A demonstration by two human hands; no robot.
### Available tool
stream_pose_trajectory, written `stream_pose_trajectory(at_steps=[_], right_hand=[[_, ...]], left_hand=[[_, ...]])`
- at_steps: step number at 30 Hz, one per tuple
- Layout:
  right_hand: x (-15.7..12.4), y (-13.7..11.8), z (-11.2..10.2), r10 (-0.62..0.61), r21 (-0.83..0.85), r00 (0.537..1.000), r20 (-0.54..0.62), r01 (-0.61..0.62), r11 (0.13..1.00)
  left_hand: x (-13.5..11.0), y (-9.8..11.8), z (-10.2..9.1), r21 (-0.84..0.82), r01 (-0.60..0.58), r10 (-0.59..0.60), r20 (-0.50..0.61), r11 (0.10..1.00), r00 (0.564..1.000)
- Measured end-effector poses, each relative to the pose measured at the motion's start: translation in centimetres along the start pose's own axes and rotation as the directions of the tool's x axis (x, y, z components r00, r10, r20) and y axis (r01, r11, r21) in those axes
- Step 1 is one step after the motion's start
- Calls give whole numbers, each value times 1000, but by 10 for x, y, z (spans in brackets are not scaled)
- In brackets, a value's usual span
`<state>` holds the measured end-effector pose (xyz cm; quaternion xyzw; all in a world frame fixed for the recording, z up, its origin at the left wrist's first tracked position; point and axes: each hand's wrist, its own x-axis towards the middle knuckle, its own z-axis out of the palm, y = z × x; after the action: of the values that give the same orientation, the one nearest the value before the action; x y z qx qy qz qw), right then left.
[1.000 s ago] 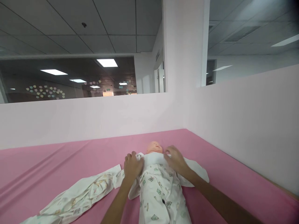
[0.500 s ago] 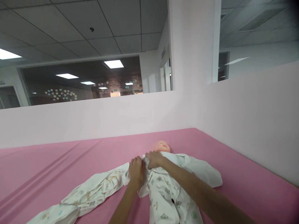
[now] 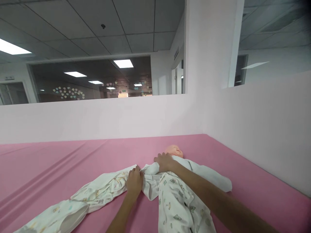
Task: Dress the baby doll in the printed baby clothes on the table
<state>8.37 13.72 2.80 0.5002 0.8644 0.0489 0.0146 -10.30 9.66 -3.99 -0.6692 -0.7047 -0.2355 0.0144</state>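
A baby doll (image 3: 174,150) lies on its back, its head toward the wall and its body under white clothing. My left hand (image 3: 134,180) has its fingers curled over a white sleeve (image 3: 151,187) to the left of the doll. My right hand (image 3: 164,161) is closed over the white cloth at the doll's shoulder, just below its head; its palm side is hidden. A white garment with small animal prints (image 3: 179,207) covers the doll's lower body. Another printed baby garment (image 3: 102,187) stretches from my left hand toward the lower left.
Everything lies on a pink padded surface (image 3: 60,168) with creases on its left side. A low white wall (image 3: 116,119) borders it at the back, and another (image 3: 267,129) on the right. Windows (image 3: 92,77) stand above the walls.
My left hand has moved left, away from my right hand, and white sleeve cloth now spans the gap. My right hand stays at the doll's shoulder. The camera has turned slightly left.
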Motion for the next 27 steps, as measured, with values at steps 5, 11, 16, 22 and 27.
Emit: stream_pose_trajectory(at_steps=[5,11,16,22,27], right_hand=[[9,-37,11,-178,-54,984,-28,176,983],[12,-24,7,-203,-59,972,-115,198,978],[2,8,-10,-113,-25,967,-229,110,994],[-4,8,-16,-64,56,962,-265,82,995],[-2,-6,-9,-122,100,960,-252,151,983]], left_hand=[[-1,-3,5,-164,-48,41,-50,985,998],[7,-16,3,-281,-38,22,-57,959,998],[14,-22,6,-334,21,-24,-5,943,1000],[12,-24,4,-424,-26,43,32,905,999],[13,-28,0,-800,116,37,169,588,985]])
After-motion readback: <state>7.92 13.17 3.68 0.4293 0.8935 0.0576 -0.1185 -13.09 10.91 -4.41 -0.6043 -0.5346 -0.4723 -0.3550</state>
